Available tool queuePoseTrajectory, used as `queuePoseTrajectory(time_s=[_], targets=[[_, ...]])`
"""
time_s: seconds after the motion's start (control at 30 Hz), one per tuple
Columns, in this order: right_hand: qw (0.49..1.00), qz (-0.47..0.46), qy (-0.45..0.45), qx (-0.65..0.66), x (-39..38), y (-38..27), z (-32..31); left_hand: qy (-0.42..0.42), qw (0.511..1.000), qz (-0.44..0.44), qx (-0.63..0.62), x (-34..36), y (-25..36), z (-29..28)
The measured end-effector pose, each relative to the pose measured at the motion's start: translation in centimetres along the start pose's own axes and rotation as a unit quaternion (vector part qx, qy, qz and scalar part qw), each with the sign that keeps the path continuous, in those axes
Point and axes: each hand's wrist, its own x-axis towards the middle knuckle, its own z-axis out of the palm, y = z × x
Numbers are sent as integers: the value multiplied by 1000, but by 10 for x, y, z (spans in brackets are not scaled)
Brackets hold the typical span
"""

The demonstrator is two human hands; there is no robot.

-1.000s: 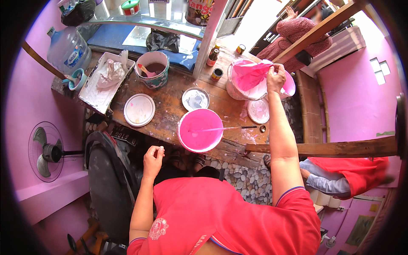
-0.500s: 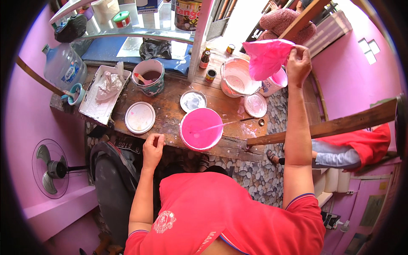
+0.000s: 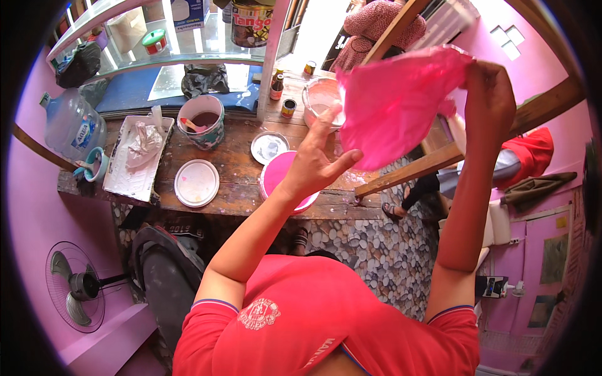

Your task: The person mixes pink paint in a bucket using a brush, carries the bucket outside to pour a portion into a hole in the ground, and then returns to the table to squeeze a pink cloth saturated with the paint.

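My right hand [image 3: 490, 103], raised at the right, pinches the upper corner of a thin pink plastic bag [image 3: 401, 109]. The bag hangs spread out and looks wet or shiny. Nearby, my left hand [image 3: 313, 156] is open, thumb and fingers apart, reaching toward the bag's lower left edge; whether a fingertip touches it I cannot tell. Under my left hand and wrist stands a bucket of bright pink paint [image 3: 262, 182], partly covered by them. The bag hides part of a whitish-pink bucket [image 3: 311, 103] farther back on the wooden table [image 3: 238, 182].
A white lid [image 3: 196, 183] and a paint-smeared round lid [image 3: 270, 147] lie on the table. Left stand a bucket of brownish liquid [image 3: 216, 135] and a white tray [image 3: 128, 178]. A small can [image 3: 288, 108] is behind. A wooden beam [image 3: 433, 160] slants at right; two people are beyond.
My right hand has moved right and nearer with the pink bag, which is now more spread out. My left hand has risen from the table's front edge toward the bag and opened.
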Motion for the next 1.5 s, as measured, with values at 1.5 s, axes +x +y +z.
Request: queuePoseTrajectory(time_s=[1.5], targets=[[948,93,-280,119,-177,-33,-48,101,906,-267,-312,-180,30,67]])
